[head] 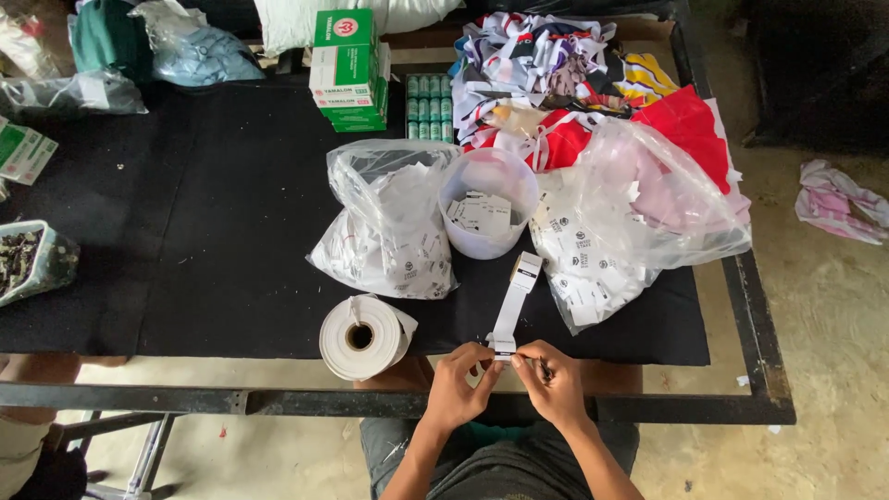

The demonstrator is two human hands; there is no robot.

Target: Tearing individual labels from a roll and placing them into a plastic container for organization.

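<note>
My left hand and my right hand meet at the table's front edge, both pinching the near end of a long white label strip that runs away from me toward a small roll end. A dark small tool or clip shows in my right fingers; I cannot tell what it is. Just left of my hands lies a large white tape roll. Behind the strip stands a white plastic cup holding cut labels.
Two clear bags of white labels flank the cup on the black table mat. Coloured fabric pieces, green-and-white boxes and thread spools lie at the back. The metal table frame runs along the right.
</note>
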